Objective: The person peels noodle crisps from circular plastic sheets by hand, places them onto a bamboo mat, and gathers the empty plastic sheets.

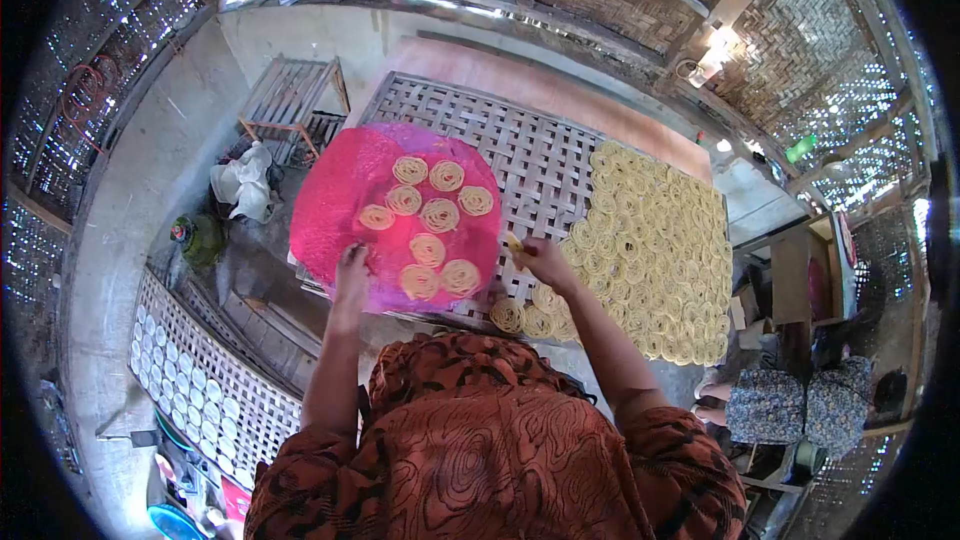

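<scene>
A round pink tray point(330, 180) carries several pale yellow coiled rounds point(440, 215). At its lower left edge is my left hand point(353, 270), fingers bent; what they hold, if anything, is too small to tell. Just right of the tray, above the woven lattice rack point(545, 175), my right hand point(540, 262) pinches a small yellow piece point(514, 242). Many yellow coils point(655, 250) lie side by side over the rack's right part, and one coil point(507, 315) sits at its near edge.
At the lower left stands another lattice rack point(265, 415) with pale rounds. A wooden chair point(290, 105), a white bag point(243, 183) and a green container point(200, 238) are at the left. A person in patterned clothing point(765, 407) is at the lower right, near a wooden cabinet point(790, 275).
</scene>
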A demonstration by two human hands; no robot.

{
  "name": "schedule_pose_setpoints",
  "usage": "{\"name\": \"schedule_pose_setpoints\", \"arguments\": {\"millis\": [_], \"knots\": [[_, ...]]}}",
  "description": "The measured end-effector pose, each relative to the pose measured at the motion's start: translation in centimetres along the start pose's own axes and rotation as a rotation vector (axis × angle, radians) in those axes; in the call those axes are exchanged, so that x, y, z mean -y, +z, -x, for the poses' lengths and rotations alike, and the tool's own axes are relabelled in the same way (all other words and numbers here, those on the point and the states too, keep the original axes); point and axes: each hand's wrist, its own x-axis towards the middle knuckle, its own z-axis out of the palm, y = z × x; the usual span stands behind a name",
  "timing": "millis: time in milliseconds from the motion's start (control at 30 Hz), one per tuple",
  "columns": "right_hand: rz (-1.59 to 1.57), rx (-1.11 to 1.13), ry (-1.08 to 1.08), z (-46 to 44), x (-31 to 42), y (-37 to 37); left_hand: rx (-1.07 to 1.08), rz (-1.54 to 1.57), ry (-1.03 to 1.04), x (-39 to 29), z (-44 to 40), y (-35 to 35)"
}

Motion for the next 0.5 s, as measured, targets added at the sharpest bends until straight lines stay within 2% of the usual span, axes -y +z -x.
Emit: {"name": "schedule_pose_setpoints", "arguments": {"millis": [33,67,100,167,233,267,300,367,400,467,500], "knots": [[0.148,0.022,0.0,0.5,-0.7,-0.5,-0.057,-0.019,0.035,0.2,-0.2,-0.4],[0.149,0.02,0.004,1.1,-1.4,-0.7,-0.113,-0.039,0.072,0.4,-0.3,-0.7],[0.178,0.058,0.028,1.7,-2.0,-0.8,-0.11,-0.04,0.071,0.7,-0.5,-0.9],[0.207,0.097,0.05,2.5,-3.0,-0.3,-0.071,-0.268,0.075,2.2,-0.7,-1.6],[0.092,0.168,0.131,2.4,-4.9,0.6,-0.102,-0.283,0.06,2.5,1.0,-0.5],[0.273,0.14,0.1,2.4,-5.3,0.9,-0.135,-0.299,0.043,2.8,1.7,-0.3],[0.271,0.141,0.102,2.7,-5.6,1.2,-0.136,-0.3,0.041,3.1,2.0,-0.5],[0.588,0.011,0.032,3.2,-5.0,1.8,-0.04,-0.151,-0.003,4.6,1.4,-1.8],[0.586,0.016,0.03,3.4,-4.5,2.2,-0.046,-0.152,-0.003,5.0,1.1,-2.4],[0.811,-0.214,-0.094,3.7,-3.6,3.1,0.034,-0.156,-0.011,5.1,1.3,-2.8],[0.81,-0.211,-0.092,3.2,-3.1,3.8,0.032,-0.157,-0.014,5.3,1.5,-2.7]]}}
